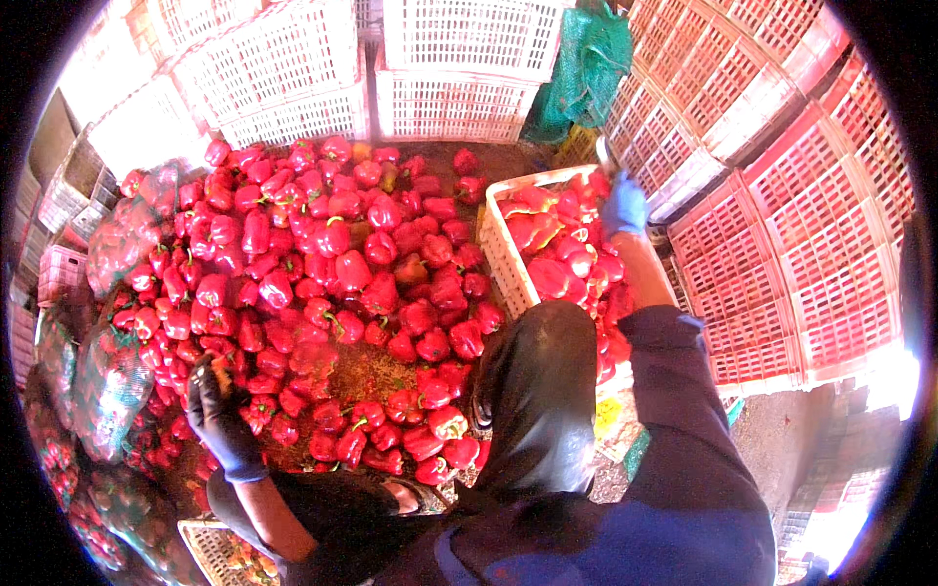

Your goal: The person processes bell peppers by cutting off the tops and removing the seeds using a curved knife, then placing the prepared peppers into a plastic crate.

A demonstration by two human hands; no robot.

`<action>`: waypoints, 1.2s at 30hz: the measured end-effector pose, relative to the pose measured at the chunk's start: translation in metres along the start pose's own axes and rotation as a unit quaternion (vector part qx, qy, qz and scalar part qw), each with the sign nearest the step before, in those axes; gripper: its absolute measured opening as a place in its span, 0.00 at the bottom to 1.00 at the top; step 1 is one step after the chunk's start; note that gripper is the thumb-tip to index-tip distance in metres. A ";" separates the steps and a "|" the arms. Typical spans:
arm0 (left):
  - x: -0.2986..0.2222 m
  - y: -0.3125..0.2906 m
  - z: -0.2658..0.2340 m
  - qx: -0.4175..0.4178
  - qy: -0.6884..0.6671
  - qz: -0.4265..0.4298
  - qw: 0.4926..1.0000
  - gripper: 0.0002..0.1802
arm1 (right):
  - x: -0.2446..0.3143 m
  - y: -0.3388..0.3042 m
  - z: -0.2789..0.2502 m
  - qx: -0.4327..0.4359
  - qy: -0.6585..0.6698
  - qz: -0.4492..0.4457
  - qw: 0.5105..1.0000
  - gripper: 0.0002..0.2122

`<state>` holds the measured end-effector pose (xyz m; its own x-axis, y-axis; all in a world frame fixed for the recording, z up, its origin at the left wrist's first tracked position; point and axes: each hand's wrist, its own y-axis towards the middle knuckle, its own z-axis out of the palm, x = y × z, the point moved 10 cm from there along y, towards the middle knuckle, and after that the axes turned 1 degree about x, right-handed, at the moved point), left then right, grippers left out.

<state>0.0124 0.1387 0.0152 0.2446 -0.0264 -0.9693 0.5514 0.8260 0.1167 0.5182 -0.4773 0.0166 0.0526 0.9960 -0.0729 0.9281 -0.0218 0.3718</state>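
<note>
A large heap of red bell peppers (337, 244) covers the floor in front of me. My left hand (217, 415), in a dark glove, is over the heap's near left side. Its fingers curl around something small and brownish that I cannot make out. On the right, my right hand (625, 207), in a blue glove, is at the far right corner of a pale plastic crate (505, 256). It grips a slim, pale, shiny object (606, 156) whose kind is unclear. Inside the crate lie red pepper pieces (557, 259), some showing cut, lighter insides.
White crates (454, 103) are stacked at the back, and taller crate stacks (772, 264) line the right. Full net bags (112, 391) lean along the left. Green netting (586, 63) hangs at the back. A smaller crate (200, 547) with orange and greenish bits sits at lower left.
</note>
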 end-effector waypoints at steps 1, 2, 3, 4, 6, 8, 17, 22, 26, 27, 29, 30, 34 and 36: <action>-0.006 -0.003 -0.012 -0.067 0.047 0.031 0.996 0.17 | 0.011 -0.010 0.031 0.045 0.028 -0.026 0.998 0.39; 0.011 0.004 -0.037 -0.074 0.030 -0.013 0.997 0.17 | 0.022 -0.031 0.060 0.093 0.061 -0.049 0.993 0.43; 0.008 0.004 -0.039 -0.072 0.024 -0.004 0.997 0.17 | 0.033 -0.051 0.076 0.084 0.111 -0.041 0.989 0.44; 0.009 0.005 -0.036 -0.067 0.013 0.001 0.998 0.17 | 0.033 -0.064 0.084 0.071 0.155 -0.030 0.985 0.45; 0.016 0.003 -0.035 -0.089 -0.021 -0.023 0.996 0.16 | 0.019 -0.062 0.085 0.048 0.227 -0.033 0.972 0.38; 0.024 0.001 -0.031 -0.102 -0.029 -0.045 0.993 0.16 | 0.003 -0.046 0.092 0.110 0.277 -0.029 0.954 0.36; 0.023 0.012 -0.001 -0.070 0.181 0.058 0.979 0.18 | 0.017 0.033 0.123 -0.058 0.271 -0.091 0.957 0.20; -0.105 -0.017 -0.034 -0.092 0.345 0.255 0.899 0.19 | 0.008 0.008 0.180 0.021 0.205 -0.107 0.973 0.18; -0.104 -0.052 -0.148 -0.258 0.216 0.097 0.937 0.16 | -0.042 0.004 0.207 0.068 0.241 -0.046 0.967 0.17; -0.102 -0.069 -0.172 -0.271 0.249 0.063 0.928 0.16 | -0.046 0.017 0.215 0.087 0.263 -0.029 0.960 0.17; -0.076 -0.106 -0.275 -0.275 0.307 -0.007 0.911 0.14 | -0.076 0.025 0.237 0.120 0.327 0.031 0.937 0.16; -0.058 -0.151 -0.351 -0.297 0.339 -0.058 0.891 0.14 | -0.049 0.038 0.250 0.153 0.384 0.050 0.909 0.16; -0.006 -0.176 -0.418 -0.249 0.487 0.008 0.837 0.24 | -0.110 0.084 0.228 0.155 0.553 0.194 0.795 0.15; -0.018 -0.121 -0.367 -0.215 0.510 0.034 0.832 0.23 | -0.125 0.139 0.130 0.063 0.466 0.148 0.870 0.16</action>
<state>-0.3513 0.2460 -0.0610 -0.6616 0.3390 -0.6689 0.1746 0.9371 0.3022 0.6884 -0.6160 -0.0427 0.0281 0.5817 0.8129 0.9609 -0.2398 0.1384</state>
